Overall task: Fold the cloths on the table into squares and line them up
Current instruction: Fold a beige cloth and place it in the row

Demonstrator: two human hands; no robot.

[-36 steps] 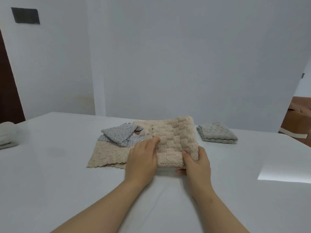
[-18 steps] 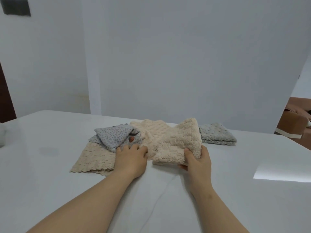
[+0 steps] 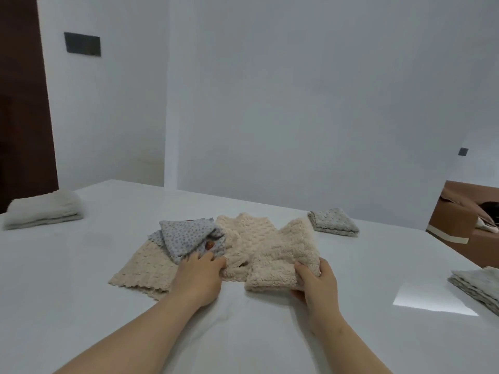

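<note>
Two bare hands work at lower centre of frame, over a glossy white table (image 3: 81, 306). The right hand (image 3: 317, 283) grips the near right corner of a folded beige fluffy cloth (image 3: 280, 259), thumb on top and fingers curled underneath. The cloth sits just right of centre, its far edge against a crumpled cream textured cloth (image 3: 244, 238). Cannot tell whether the held corner is clear of the table.

The left hand (image 3: 198, 279) lies palm down, fingers fairly straight and close together, holding nothing. Its tips touch the cream cloth, right at the lower edge of a grey-blue dotted cloth (image 3: 186, 238). The dotted cloth is bunched on top of a flat beige scallop-edged cloth (image 3: 140, 271), left of centre.

Other folded pieces:
- small folded grey knobbly cloth (image 3: 334, 225), right of centre and well apart from the pile
- folded pale grey towel (image 3: 43, 209), at the left edge of frame
- folded grey cloth stack (image 3: 478, 288), at the right edge of frame, partly cut off

Brown upholstered seat (image 3: 464, 220) is beyond the table, at right. Dark rectangular wall plate (image 3: 82, 44) is at upper left.
</note>
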